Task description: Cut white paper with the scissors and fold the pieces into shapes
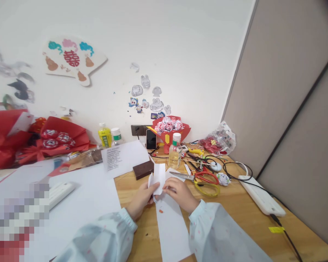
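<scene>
Above the middle of the desk, my left hand [142, 196] is closed around a folded piece of white paper [160, 176], with the thumb lying across its front. My right hand [179, 191] is at the paper's lower right edge, its fingertips pinched together there; whether they grip the paper is partly hidden. Beneath both hands lies a long white paper strip [172, 227] bearing a small orange scrap [160, 211]. Just behind the paper sits a dark brown box [143, 170]. To the right of my right hand, scissors [206, 178] with red handles rest on the wood.
A drink bottle [175, 153] stands behind the hands, before a red-wrapped paper flower bouquet [169, 127]. Cables and tools crowd the back right, near a white power strip [262, 196]. Large white sheets [90, 203] cover the left side. A phone [151, 139] leans by the wall.
</scene>
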A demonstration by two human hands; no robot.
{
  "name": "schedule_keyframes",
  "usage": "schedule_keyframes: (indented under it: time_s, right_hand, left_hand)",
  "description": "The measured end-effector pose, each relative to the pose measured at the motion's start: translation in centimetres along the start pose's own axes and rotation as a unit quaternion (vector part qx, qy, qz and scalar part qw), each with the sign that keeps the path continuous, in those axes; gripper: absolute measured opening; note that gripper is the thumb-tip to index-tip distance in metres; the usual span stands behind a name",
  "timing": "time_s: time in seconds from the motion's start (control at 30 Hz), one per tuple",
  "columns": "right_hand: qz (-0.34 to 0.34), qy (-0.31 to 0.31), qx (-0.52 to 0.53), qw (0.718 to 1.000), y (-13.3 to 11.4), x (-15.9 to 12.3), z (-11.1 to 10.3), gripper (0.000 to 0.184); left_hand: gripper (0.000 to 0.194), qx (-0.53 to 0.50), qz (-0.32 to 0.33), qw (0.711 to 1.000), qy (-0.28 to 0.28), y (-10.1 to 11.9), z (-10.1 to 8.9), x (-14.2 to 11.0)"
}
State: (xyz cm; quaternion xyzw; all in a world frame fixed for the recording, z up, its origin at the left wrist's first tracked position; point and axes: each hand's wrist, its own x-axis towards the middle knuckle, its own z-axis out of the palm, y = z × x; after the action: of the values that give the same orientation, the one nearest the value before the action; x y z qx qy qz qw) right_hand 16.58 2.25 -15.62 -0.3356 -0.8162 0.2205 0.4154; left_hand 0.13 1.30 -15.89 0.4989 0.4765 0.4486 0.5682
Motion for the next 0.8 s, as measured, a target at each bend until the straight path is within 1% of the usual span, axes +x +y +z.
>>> schedule_keyframes:
  time_s: [0.07,0.13,0.27,0.4,0.5,0.8]
  right_hand:
    - [0.058,0.009,0.065,0.996,0.2,0.0,0.5,0.005]
    - [0.102,0.016,0.129,0.986,0.4,0.0,0.9,0.003]
    - [0.142,0.038,0.196,0.969,0.5,0.0,1.5,0.001]
    - [0.183,0.059,0.255,0.948,0.5,-0.1,2.0,0.007]
    - [0.195,0.062,0.281,0.938,0.5,-0.1,2.2,0.014]
    - [0.207,0.109,0.294,0.927,0.5,-0.1,2.9,0.018]
  left_hand:
    - [0.037,-0.003,0.001,1.000,-0.005,0.2,0.1,-0.2]
    - [0.039,-0.005,-0.002,1.000,-0.006,0.3,0.3,-0.3]
    - [0.040,-0.007,-0.007,1.000,-0.006,0.2,0.4,-0.2]
    - [0.043,0.000,-0.005,1.000,-0.007,-0.2,0.2,0.2]
    - [0.044,-0.002,-0.003,1.000,-0.008,-0.3,0.3,0.2]
    - [0.041,-0.019,0.004,1.000,0.002,-0.2,0.6,-0.1]
